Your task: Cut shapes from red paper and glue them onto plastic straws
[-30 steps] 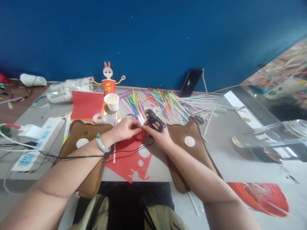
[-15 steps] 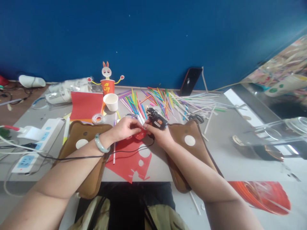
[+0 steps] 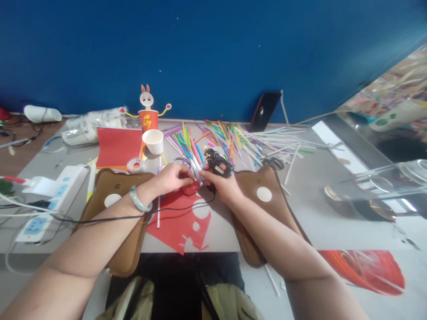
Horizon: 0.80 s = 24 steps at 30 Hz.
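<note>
A small folded-looking piece of red paper [image 3: 191, 188] is pinched between the thumb and fingers of my left hand [image 3: 175, 178]. My right hand [image 3: 220, 183] is a short way to the right, its thumb and fingertips closed together beside some white pens [image 3: 196, 169]; whatever is in them is hidden. Just beyond the right hand lies a small black device [image 3: 218, 164] with a black cord. Beneath both hands a larger red paper sheet [image 3: 176, 218] lies flat, with round holes and ragged cuts in it.
Brown pads [image 3: 125, 240] [image 3: 271, 213] with white discs lie under each forearm. A rabbit-topped red cup [image 3: 148, 121] stands behind a white paper cup [image 3: 153, 143]. Colourful sticks [image 3: 230, 142] spread along the wall. A power strip [image 3: 50, 202] is left, a phone [image 3: 265, 111] leans behind.
My right hand's fingertips have come off the small red paper and shifted slightly away from it. My left hand keeps the paper, which now shows more of its face.
</note>
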{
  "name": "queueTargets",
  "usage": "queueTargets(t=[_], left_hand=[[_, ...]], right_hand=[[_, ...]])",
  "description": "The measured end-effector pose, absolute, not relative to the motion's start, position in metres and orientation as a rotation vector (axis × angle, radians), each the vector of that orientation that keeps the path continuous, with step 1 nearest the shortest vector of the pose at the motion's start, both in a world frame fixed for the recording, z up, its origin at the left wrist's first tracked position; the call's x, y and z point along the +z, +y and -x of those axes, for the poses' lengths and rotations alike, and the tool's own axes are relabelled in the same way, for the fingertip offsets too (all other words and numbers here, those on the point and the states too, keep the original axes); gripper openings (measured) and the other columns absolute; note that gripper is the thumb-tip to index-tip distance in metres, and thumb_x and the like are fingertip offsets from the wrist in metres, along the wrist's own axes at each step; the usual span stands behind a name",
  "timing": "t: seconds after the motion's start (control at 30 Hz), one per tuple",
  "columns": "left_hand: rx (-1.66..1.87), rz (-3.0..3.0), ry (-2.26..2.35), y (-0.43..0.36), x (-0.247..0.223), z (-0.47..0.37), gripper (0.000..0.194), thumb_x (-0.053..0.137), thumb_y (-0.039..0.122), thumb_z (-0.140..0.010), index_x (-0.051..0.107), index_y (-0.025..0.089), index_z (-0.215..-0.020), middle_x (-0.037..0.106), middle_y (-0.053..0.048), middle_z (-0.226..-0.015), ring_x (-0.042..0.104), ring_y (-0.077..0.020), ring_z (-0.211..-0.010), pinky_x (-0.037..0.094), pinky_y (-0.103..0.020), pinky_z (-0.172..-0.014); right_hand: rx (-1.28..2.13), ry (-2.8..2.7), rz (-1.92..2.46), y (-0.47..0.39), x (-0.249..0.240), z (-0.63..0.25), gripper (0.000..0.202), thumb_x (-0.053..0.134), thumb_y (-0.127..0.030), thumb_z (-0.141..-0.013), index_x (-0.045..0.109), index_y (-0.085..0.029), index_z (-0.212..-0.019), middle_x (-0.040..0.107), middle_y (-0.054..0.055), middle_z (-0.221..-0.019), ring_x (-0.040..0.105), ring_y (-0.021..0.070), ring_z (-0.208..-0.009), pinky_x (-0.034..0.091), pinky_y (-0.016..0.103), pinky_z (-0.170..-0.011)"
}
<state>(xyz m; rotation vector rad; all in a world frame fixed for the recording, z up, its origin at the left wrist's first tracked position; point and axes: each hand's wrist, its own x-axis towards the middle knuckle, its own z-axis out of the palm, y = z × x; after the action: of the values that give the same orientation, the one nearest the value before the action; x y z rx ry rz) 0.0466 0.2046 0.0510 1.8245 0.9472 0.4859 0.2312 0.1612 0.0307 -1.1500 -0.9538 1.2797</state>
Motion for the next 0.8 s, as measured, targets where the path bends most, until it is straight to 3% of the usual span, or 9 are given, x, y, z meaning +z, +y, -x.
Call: queueTargets(t=[0.2, 0.33, 0.5, 0.67, 0.8], left_hand=[[0.69, -1.751, 0.835, 0.206, 0.048, -0.049, 0.016, 0.054, 0.01, -0.066, 0.067, 0.015, -0.074, 0.07, -0.002, -0.075, 0.066, -0.0141, -0.073, 0.051, -0.023, -0.069], [0.708, -1.637, 0.854, 0.203, 0.055, -0.048, 0.02, 0.048, 0.011, -0.067, 0.063, 0.017, -0.079, 0.061, 0.003, -0.062, 0.057, -0.0103, -0.056, 0.047, -0.02, -0.056], [0.664, -1.566, 0.927, 0.202, 0.061, -0.047, 0.019, 0.043, 0.017, -0.075, 0.061, 0.016, -0.069, 0.046, 0.004, -0.049, 0.041, -0.0077, -0.045, 0.032, -0.018, -0.044], [0.676, -1.568, 0.915, 0.204, 0.049, -0.051, 0.011, 0.061, 0.025, -0.077, 0.066, 0.015, -0.077, 0.059, 0.001, -0.064, 0.053, -0.0095, -0.057, 0.041, -0.019, -0.052], [0.655, -1.555, 0.902, 0.205, 0.041, -0.052, 0.019, 0.073, 0.031, -0.073, 0.066, 0.015, -0.079, 0.058, 0.001, -0.061, 0.053, -0.0095, -0.054, 0.039, -0.02, -0.051]], right_hand=[[1.301, -0.926, 1.119, 0.16, 0.032, -0.231, 0.027, 0.082, -0.031, -0.063, 0.064, -0.018, -0.08, 0.054, -0.007, -0.051, 0.046, 0.0091, -0.046, 0.04, 0.026, -0.051], [1.303, -0.916, 1.119, 0.159, 0.034, -0.231, 0.029, 0.083, -0.032, -0.063, 0.064, -0.018, -0.081, 0.053, -0.007, -0.052, 0.046, 0.0087, -0.047, 0.042, 0.027, -0.053], [1.318, -0.914, 1.114, 0.159, 0.035, -0.23, 0.032, 0.084, -0.034, -0.061, 0.063, -0.018, -0.081, 0.054, -0.007, -0.055, 0.046, 0.0083, -0.046, 0.043, 0.027, -0.052], [1.337, -0.937, 1.088, 0.158, 0.035, -0.229, 0.029, 0.082, -0.033, -0.064, 0.063, -0.019, -0.08, 0.054, -0.007, -0.052, 0.046, 0.0083, -0.045, 0.039, 0.025, -0.05], [1.328, -0.947, 1.086, 0.158, 0.033, -0.229, 0.029, 0.082, -0.034, -0.064, 0.063, -0.019, -0.08, 0.054, -0.007, -0.053, 0.046, 0.0081, -0.045, 0.038, 0.025, -0.049]])
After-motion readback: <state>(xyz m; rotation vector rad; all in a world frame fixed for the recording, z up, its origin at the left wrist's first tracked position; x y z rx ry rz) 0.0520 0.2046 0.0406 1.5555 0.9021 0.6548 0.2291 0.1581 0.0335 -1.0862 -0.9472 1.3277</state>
